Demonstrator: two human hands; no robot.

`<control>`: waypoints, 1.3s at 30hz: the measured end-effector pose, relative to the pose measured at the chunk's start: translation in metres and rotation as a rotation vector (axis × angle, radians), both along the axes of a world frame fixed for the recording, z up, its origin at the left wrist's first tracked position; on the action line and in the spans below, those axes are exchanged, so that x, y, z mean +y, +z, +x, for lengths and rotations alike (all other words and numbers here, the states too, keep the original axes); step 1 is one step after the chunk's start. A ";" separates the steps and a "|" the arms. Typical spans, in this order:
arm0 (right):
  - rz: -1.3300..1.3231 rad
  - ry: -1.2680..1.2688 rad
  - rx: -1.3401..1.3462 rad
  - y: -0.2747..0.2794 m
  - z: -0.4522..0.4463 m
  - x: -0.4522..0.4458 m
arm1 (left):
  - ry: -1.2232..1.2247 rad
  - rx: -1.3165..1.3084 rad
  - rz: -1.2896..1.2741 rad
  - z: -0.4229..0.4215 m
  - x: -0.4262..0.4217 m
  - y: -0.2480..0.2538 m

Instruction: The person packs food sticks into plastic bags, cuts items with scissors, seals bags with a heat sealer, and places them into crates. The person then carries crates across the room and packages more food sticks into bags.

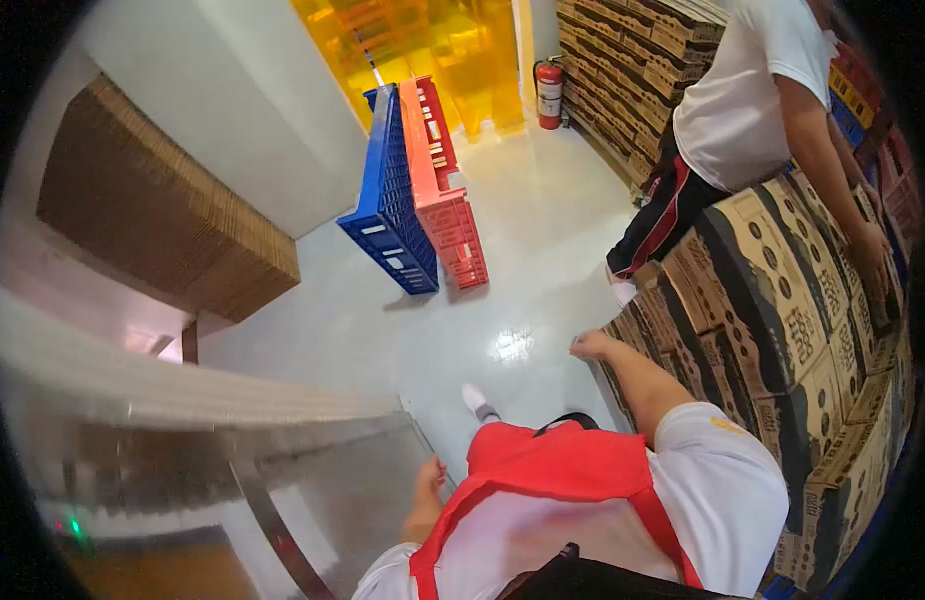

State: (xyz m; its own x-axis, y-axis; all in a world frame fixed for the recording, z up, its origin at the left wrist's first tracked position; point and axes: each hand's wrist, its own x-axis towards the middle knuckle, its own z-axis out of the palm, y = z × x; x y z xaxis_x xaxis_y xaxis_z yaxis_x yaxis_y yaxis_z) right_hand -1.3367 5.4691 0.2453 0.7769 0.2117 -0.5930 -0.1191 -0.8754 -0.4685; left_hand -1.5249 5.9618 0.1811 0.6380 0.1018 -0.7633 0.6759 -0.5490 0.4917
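Observation:
My right hand point(590, 345) hangs beside the stack of printed cardboard boxes point(772, 300), its fingers curled loosely; whether anything is in it is too small to tell. Near the edge of a shiny metal surface point(332, 490) is my left hand point(432, 472), its fingers bent and partly hidden. Below, a red apron point(562, 462) covers the front of my white shirt. One white shoe point(473, 397) shows on the pale floor.
A co-worker point(737, 110) leans over the boxes at the right. Upright blue point(387, 200) and red point(447, 210) crates stand ahead. Flattened cardboard point(162, 200) is stacked at left. A fire extinguisher point(549, 95) stands by yellow strip curtains point(472, 60) and more boxes point(632, 70).

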 end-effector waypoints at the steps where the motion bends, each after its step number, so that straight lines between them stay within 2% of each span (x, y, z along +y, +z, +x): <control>1: -0.001 -0.001 -0.042 -0.008 0.036 0.013 | -0.432 -0.086 0.183 0.010 0.033 -0.015; 2: -0.002 -0.011 -0.068 -0.020 0.058 0.027 | -0.465 -0.057 0.175 0.020 0.064 -0.030; 4: 0.180 -0.246 -0.078 -0.004 0.090 0.051 | -0.514 -0.144 0.305 0.085 0.091 -0.045; 5: 0.149 -0.267 -0.070 0.009 0.104 0.055 | -0.290 -0.039 0.235 0.110 0.095 -0.051; 6: 0.239 -0.352 -0.029 0.022 0.117 0.066 | 0.242 0.078 0.039 0.148 0.077 -0.039; 7: 0.348 -0.430 0.007 0.032 0.132 0.077 | 0.532 0.094 -0.056 0.186 0.064 -0.021; 8: 0.357 -0.420 0.007 0.040 0.153 0.078 | 0.688 0.030 -0.087 0.233 0.048 0.010; 9: 0.345 -0.448 -0.047 0.049 0.176 0.075 | 0.652 0.005 -0.112 0.278 0.032 0.064; 11: 0.344 -0.471 -0.108 0.061 0.227 0.084 | 0.493 -0.195 -0.119 0.363 0.051 0.046; 13: 0.426 -0.583 -0.235 0.071 0.283 0.079 | 0.241 -0.555 0.071 0.442 0.055 0.057; 15: 0.422 -0.544 -0.260 0.074 0.337 0.085 | 0.401 -0.597 0.080 0.514 0.043 0.081; 17: 0.586 -0.640 -0.216 0.078 0.391 0.099 | 0.442 -0.717 0.053 0.572 0.036 0.101; 20: 0.673 -0.681 -0.218 0.071 0.447 0.127 | 0.436 -0.844 0.085 0.626 0.006 0.142; 23: 0.648 -0.655 -0.147 0.091 0.477 0.155 | 0.422 -0.857 0.065 0.673 -0.002 0.136; 25: 0.634 -0.664 -0.167 0.073 0.492 0.171 | 0.355 -0.771 0.102 0.687 -0.005 0.141; 27: 0.500 -0.642 -0.178 0.074 0.503 0.180 | 0.113 -0.818 0.335 0.707 0.002 0.119; 28: 0.513 -0.667 -0.177 0.071 0.506 0.186 | 0.093 -0.808 0.332 0.714 0.005 0.107; 31: 0.590 -0.745 -0.048 0.068 0.511 0.193 | 0.053 -0.715 0.313 0.733 0.002 0.092; 33: 0.616 -0.801 -0.005 0.056 0.510 0.200 | 0.095 -0.529 0.208 0.734 -0.005 0.098; 35: 0.663 -0.842 0.029 0.060 0.513 0.210 | 0.107 -0.518 0.204 0.740 -0.006 0.092; 37: 0.690 -0.899 0.121 0.102 0.509 0.217 | 0.123 -0.509 0.210 0.745 -0.001 0.079; 39: 0.676 -0.908 0.143 0.081 0.511 0.222 | 0.161 -0.472 0.174 0.748 0.003 0.066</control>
State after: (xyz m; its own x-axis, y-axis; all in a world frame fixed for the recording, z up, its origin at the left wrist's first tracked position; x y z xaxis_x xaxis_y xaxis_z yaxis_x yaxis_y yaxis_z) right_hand -0.8255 5.6907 0.3263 0.7404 -0.0843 -0.6669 -0.6700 -0.0122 -0.7423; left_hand -0.7765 5.9644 0.2473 0.8741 0.3265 -0.3597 0.4854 -0.5573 0.6736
